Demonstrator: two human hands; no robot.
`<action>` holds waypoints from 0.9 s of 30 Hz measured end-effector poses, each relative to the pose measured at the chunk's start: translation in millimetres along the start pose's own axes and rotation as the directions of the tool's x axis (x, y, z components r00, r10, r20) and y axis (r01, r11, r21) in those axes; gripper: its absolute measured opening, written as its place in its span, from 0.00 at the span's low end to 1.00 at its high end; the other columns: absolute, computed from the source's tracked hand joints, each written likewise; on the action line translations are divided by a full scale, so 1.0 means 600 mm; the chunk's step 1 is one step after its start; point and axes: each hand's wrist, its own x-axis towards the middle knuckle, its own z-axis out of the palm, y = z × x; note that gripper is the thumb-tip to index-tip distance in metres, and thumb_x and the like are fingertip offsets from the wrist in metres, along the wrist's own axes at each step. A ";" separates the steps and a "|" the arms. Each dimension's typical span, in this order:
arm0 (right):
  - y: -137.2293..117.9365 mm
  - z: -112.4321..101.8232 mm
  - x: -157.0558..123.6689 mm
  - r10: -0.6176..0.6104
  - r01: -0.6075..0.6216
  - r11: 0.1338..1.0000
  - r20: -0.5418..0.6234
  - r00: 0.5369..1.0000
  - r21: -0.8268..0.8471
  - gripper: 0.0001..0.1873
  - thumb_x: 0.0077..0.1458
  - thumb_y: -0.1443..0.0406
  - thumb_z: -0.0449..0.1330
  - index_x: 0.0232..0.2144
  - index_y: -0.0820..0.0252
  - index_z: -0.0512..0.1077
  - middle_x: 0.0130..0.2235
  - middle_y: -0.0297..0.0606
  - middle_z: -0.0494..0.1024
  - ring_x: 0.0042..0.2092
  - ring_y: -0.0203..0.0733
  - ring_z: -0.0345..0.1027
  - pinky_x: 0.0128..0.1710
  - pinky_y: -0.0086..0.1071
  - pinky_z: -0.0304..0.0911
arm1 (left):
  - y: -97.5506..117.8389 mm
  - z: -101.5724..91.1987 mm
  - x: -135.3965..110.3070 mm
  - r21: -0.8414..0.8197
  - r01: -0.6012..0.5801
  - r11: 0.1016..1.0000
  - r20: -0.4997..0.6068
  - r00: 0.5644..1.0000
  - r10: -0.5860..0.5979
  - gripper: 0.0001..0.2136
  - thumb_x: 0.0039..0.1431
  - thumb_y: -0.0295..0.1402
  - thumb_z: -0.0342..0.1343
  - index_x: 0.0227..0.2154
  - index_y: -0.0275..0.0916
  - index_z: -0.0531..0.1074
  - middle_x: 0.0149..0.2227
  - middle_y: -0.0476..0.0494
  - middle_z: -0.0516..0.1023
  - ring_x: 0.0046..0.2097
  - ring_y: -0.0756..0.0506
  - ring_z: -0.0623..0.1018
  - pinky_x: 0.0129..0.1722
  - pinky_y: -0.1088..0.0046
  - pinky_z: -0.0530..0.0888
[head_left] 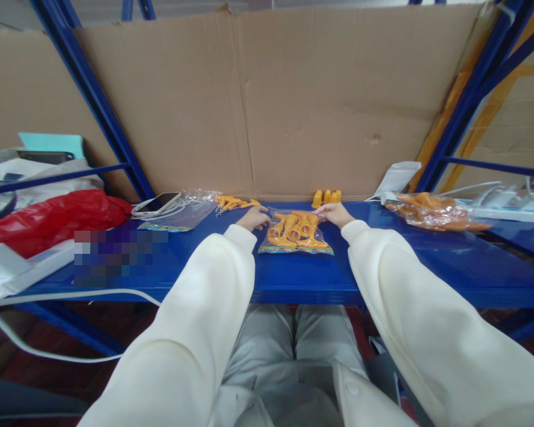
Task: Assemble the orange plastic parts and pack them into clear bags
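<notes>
A clear plastic bag [296, 232] filled with orange plastic pieces, some with round cup-like ends, lies on the blue shelf in front of me. Its coloured printed edge faces me. At the bag's upper left corner, my left hand [255, 218] has its fingers closed on the plastic. My right hand [331, 213] pinches the upper right corner. Beyond my left hand lies a small pile of thin orange pieces [234, 203] with little chains or screws beside it. Several short orange pieces [326, 198] stand behind my right hand, near the cardboard.
A flat clear bag [178, 218] and a phone [160, 203] with a white cable lie left. Further left are a red plastic bag [66, 216] and a white power strip [31, 270]. Another bag of orange pieces [431, 210] sits right. A cardboard wall [293, 101] closes the back.
</notes>
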 end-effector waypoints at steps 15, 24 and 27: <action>-0.001 0.000 -0.004 -0.004 0.004 0.999 0.005 1.000 0.035 0.14 0.57 0.54 0.64 0.30 0.59 0.79 0.35 0.50 0.84 0.42 0.61 0.82 0.48 0.61 0.77 | -0.003 0.009 0.009 0.096 -0.426 0.899 -0.046 0.901 0.432 0.10 0.54 0.21 0.61 0.32 0.38 0.85 0.38 0.43 0.87 0.49 0.42 0.83 0.60 0.65 0.74; -0.010 0.001 -0.003 -0.032 0.033 0.999 0.022 0.999 -0.022 0.13 0.58 0.56 0.63 0.31 0.59 0.80 0.35 0.50 0.85 0.42 0.61 0.82 0.47 0.59 0.77 | 0.002 0.010 -0.002 0.229 -0.431 0.873 0.105 0.902 0.419 0.13 0.48 0.17 0.61 0.32 0.38 0.86 0.35 0.44 0.87 0.45 0.41 0.84 0.54 0.68 0.76; -0.025 -0.004 -0.007 -0.015 0.019 0.992 0.030 0.999 -0.122 0.09 0.57 0.63 0.61 0.31 0.61 0.80 0.41 0.53 0.85 0.49 0.63 0.80 0.53 0.61 0.73 | 0.005 0.008 -0.007 0.258 -0.412 0.874 0.143 0.911 0.387 0.18 0.47 0.14 0.57 0.34 0.38 0.86 0.36 0.45 0.87 0.47 0.42 0.84 0.55 0.71 0.76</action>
